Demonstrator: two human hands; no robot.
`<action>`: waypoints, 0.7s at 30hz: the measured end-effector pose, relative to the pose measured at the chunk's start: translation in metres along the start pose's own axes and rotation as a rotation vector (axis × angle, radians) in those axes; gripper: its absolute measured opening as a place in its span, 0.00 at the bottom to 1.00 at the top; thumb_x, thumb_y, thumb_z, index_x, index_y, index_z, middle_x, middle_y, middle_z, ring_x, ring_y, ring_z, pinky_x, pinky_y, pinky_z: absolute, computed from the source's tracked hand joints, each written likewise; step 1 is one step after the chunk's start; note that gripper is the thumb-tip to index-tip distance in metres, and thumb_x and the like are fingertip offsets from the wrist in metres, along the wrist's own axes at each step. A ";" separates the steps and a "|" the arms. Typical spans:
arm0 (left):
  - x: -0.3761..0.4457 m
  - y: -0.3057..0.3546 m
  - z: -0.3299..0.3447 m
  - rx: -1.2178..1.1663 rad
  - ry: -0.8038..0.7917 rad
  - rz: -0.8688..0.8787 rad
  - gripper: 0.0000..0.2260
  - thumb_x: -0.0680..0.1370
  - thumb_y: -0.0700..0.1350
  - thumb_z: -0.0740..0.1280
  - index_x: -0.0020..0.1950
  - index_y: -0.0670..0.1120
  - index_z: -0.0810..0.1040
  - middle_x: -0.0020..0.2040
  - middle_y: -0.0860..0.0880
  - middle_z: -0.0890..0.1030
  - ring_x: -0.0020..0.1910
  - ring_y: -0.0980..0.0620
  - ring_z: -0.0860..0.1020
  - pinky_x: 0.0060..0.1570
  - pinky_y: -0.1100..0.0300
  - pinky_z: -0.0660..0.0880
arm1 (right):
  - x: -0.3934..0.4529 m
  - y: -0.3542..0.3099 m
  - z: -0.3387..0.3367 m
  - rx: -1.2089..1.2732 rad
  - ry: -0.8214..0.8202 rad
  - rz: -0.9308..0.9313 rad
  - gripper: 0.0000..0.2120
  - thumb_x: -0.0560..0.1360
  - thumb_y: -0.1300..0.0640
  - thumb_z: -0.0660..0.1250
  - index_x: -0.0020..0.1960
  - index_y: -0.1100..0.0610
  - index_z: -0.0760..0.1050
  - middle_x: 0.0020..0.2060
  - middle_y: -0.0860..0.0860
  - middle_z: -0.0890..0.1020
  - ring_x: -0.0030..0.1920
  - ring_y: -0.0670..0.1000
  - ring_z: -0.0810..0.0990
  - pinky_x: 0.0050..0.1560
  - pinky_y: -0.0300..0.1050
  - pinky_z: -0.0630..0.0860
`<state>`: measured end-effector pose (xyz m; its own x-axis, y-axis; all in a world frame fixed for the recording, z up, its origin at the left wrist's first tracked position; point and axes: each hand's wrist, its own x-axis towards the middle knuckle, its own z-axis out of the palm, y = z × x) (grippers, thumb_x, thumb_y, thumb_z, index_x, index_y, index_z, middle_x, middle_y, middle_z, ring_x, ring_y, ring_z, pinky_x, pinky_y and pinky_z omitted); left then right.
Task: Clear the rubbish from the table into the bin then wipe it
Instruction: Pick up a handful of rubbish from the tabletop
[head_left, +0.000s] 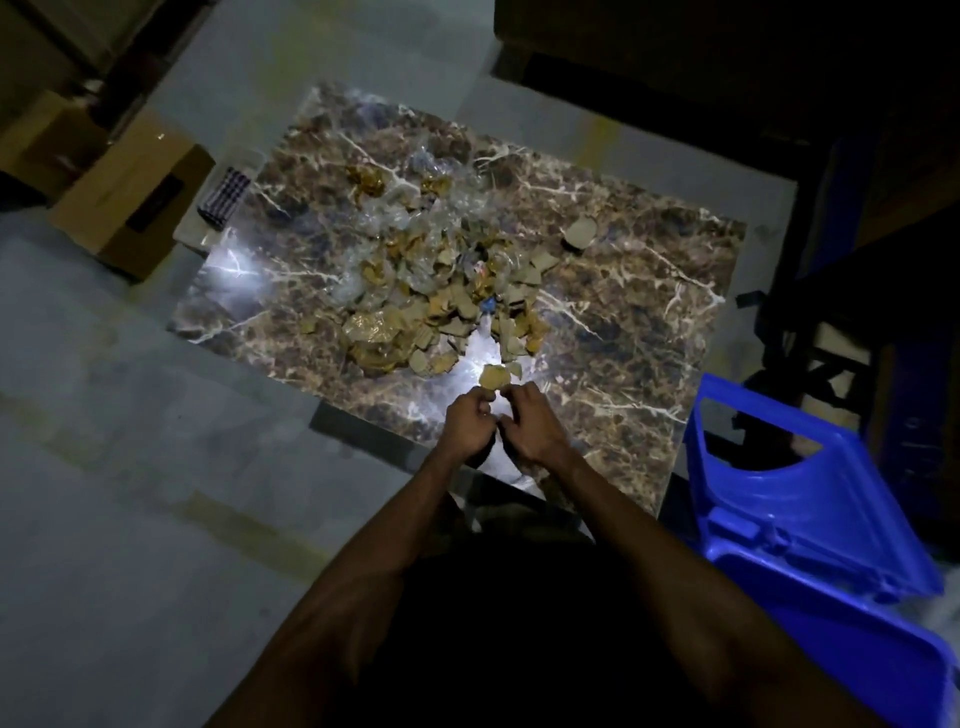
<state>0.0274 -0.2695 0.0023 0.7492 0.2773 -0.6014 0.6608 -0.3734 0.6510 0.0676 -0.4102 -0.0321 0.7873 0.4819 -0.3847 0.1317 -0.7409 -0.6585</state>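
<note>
A brown marble-patterned table (623, 322) carries a heap of rubbish (431, 291): torn cardboard bits, crumpled clear plastic and yellowish wrappers. One cardboard scrap (581, 232) lies apart at the right. My left hand (467, 426) and my right hand (530, 423) are side by side over the near table edge, fingers curled. Together they pinch a small yellowish scrap (493, 376). A blue plastic bin (810, 525) stands on the floor at the right of the table.
A checked cloth (224, 196) lies by the table's far left corner. Cardboard boxes (130, 197) sit on the floor at the left. Dark shelving and furniture (857, 260) stand to the right and behind. The scene is dim, with glare spots on the table.
</note>
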 end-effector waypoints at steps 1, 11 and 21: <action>0.009 0.007 -0.001 -0.024 0.009 0.018 0.17 0.76 0.36 0.67 0.64 0.41 0.79 0.58 0.41 0.83 0.56 0.43 0.82 0.56 0.55 0.77 | 0.008 -0.002 -0.006 0.024 0.001 -0.010 0.27 0.77 0.47 0.61 0.73 0.57 0.70 0.63 0.58 0.74 0.65 0.61 0.74 0.64 0.57 0.74; 0.037 0.005 -0.033 -0.063 0.185 0.013 0.07 0.80 0.35 0.66 0.55 0.40 0.82 0.51 0.45 0.84 0.49 0.50 0.80 0.49 0.63 0.75 | 0.010 0.025 -0.053 0.003 0.186 -0.039 0.05 0.79 0.52 0.65 0.53 0.52 0.73 0.49 0.50 0.73 0.48 0.55 0.75 0.47 0.51 0.74; 0.053 0.025 -0.017 0.176 0.078 0.169 0.21 0.76 0.37 0.67 0.70 0.41 0.73 0.63 0.40 0.74 0.59 0.39 0.76 0.61 0.48 0.75 | 0.059 -0.007 -0.046 0.010 0.030 -0.069 0.14 0.76 0.52 0.66 0.58 0.58 0.74 0.55 0.55 0.74 0.57 0.58 0.74 0.54 0.53 0.73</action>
<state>0.0844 -0.2495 -0.0053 0.8540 0.2626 -0.4491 0.5133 -0.5663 0.6448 0.1409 -0.3983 -0.0202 0.7940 0.5172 -0.3193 0.1803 -0.7021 -0.6889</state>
